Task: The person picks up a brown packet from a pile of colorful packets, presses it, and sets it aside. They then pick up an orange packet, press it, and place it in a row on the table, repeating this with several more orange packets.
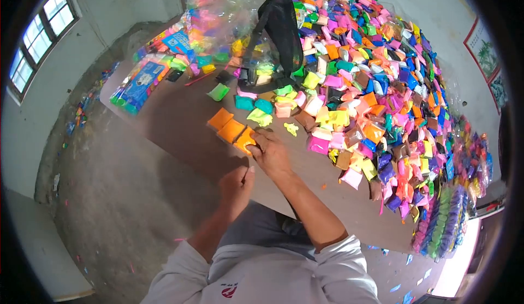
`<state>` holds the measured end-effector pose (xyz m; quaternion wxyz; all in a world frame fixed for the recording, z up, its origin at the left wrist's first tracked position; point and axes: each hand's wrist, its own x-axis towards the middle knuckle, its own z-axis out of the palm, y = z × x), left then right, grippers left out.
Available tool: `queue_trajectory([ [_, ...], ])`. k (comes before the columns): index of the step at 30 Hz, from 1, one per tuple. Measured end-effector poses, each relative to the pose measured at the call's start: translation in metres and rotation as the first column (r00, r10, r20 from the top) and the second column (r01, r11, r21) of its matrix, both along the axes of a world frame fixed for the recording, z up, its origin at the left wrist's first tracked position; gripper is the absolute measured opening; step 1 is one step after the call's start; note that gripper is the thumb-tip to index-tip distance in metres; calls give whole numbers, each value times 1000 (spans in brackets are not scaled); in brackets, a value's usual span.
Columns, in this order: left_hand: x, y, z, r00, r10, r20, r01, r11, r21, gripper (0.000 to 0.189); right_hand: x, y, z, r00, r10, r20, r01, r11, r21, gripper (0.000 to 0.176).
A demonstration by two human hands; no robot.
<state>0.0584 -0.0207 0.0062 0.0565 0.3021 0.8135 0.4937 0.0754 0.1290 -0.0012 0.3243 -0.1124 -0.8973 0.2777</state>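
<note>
Three small orange packets (pixel 231 130) in clear plastic lie in a slanting row on the brown tabletop (pixel 188 121). At the near end of that row, my right hand (pixel 271 152) grips the last orange packet (pixel 244 142) between thumb and fingers. My left hand (pixel 237 188) is closed by the table's near edge, thumb on top of curled fingers; whatever it may hold is hidden. Just beyond the row lie yellow-green packets (pixel 260 117) and teal packets (pixel 245 103). A bright green packet (pixel 218 92) is farther off to the left.
A large heap of many-coloured packets (pixel 376 91) covers the table's right side. A black bag (pixel 281 39) stands at the back, beside clear plastic bags (pixel 224 17). Filled blue-labelled packs (pixel 143 83) lie at the far left; bagged coloured rolls (pixel 443 222) sit at right.
</note>
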Motion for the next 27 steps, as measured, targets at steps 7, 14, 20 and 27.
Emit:
queue_trajectory([
  [7,2,-4,-3,991,-50,-128,63,993,101,25,-21,-6,28,999,37,0,-36,997,64,43],
  [14,3,0,-12,976,-85,-199,109,988,110,21,-71,-11,12,970,217,109,-243,892,382,41],
  [20,6,-1,-19,967,-155,-205,172,983,69,20,-97,-4,-10,940,329,88,-338,868,363,31],
  [27,9,-2,-11,953,-192,-235,172,980,-101,14,-99,1,-18,945,326,-42,-277,860,429,25],
])
